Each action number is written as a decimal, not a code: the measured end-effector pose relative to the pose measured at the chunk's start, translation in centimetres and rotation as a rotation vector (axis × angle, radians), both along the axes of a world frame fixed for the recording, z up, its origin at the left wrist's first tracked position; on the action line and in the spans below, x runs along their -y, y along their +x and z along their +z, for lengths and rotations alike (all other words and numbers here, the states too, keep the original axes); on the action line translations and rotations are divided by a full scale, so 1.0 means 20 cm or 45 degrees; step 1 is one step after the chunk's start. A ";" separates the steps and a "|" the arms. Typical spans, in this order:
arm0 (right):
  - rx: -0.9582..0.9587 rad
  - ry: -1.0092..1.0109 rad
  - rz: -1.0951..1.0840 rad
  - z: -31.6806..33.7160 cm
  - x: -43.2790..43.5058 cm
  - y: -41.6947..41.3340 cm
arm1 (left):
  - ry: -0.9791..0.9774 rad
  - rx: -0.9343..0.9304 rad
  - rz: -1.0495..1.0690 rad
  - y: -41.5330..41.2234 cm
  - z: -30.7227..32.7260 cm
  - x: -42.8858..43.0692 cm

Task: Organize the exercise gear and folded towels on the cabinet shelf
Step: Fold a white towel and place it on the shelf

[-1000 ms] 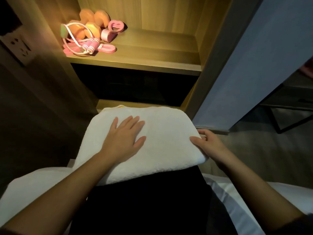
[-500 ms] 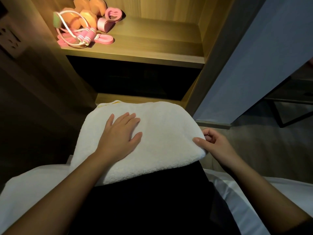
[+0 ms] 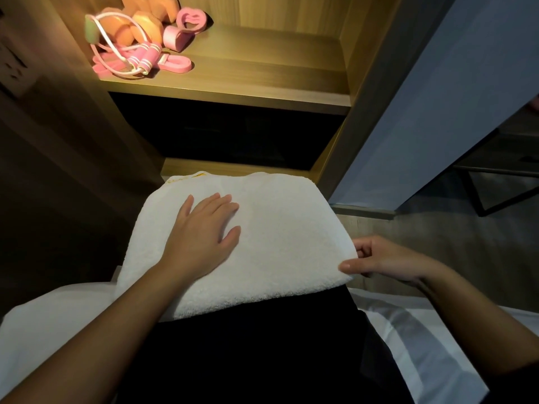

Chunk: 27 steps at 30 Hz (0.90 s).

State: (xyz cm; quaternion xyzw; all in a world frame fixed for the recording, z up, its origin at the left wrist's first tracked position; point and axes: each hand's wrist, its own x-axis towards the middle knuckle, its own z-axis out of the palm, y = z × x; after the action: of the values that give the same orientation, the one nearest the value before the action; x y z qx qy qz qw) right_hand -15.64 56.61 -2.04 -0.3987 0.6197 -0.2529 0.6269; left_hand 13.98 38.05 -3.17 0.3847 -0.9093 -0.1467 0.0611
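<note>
A folded white towel (image 3: 277, 243) lies across my lap. My left hand (image 3: 204, 228) rests flat on its top with straight fingers. My right hand (image 3: 379, 259) pinches the towel's right edge between thumb and curled fingers. Ahead, the lit wooden cabinet shelf (image 3: 262, 74) carries exercise gear at its left end: orange dumbbells (image 3: 145, 24), a pink jump rope (image 3: 137, 59) with striped handles, and pink resistance bands (image 3: 180, 30).
The shelf's right half is bare wood. Below it is a dark compartment (image 3: 233, 132) with a lower wooden ledge. A blue-grey cabinet door (image 3: 437, 97) stands open at the right. A wall socket (image 3: 11, 65) sits at the left. White bedding (image 3: 43, 330) lies beside me.
The view has tilted so the shelf sits higher in frame. My right hand's fingers have curled under the towel's right edge; my left hand stays flat on top.
</note>
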 end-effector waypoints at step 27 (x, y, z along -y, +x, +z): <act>-0.991 0.267 -0.317 -0.01 0.70 0.29 | 0.897 -0.133 1.198 0.13 -0.07 0.36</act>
State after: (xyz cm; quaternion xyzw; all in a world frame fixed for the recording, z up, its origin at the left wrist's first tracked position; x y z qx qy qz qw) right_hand -9.89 42.61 -2.16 -0.3206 0.8761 -0.0929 0.3479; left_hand 16.63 30.95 -4.66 0.7361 -0.5332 -0.4157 0.0327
